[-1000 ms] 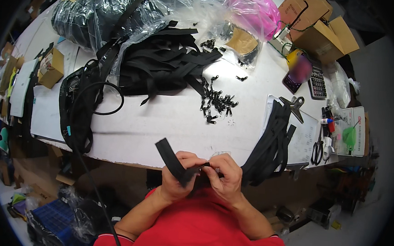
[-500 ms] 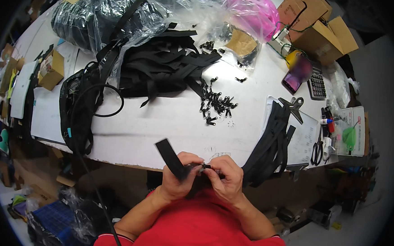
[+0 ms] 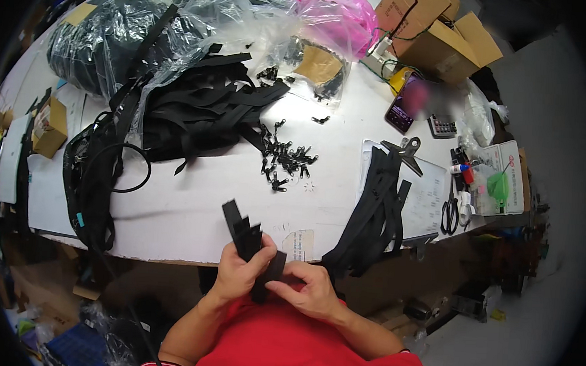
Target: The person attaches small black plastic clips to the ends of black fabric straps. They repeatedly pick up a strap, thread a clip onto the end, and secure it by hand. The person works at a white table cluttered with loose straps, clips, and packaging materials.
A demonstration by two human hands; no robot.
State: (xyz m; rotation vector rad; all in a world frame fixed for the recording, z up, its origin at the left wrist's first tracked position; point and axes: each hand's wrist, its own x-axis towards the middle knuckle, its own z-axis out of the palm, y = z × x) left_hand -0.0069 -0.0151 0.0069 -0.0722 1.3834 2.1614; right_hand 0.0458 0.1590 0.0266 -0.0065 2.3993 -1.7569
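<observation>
Head-worn fisheye, steeply down over white table (image 3: 190, 210)

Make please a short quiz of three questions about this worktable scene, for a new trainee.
1. True or false: both hands hold the black strip.
2. The scissors lie on which side of the table: A) the person's left, B) the person's right?
3. What small black parts lie loose mid-table?

Key: 1. True: left hand and right hand grip it. 2. B. 3. Zipper sliders, it seems.
</observation>
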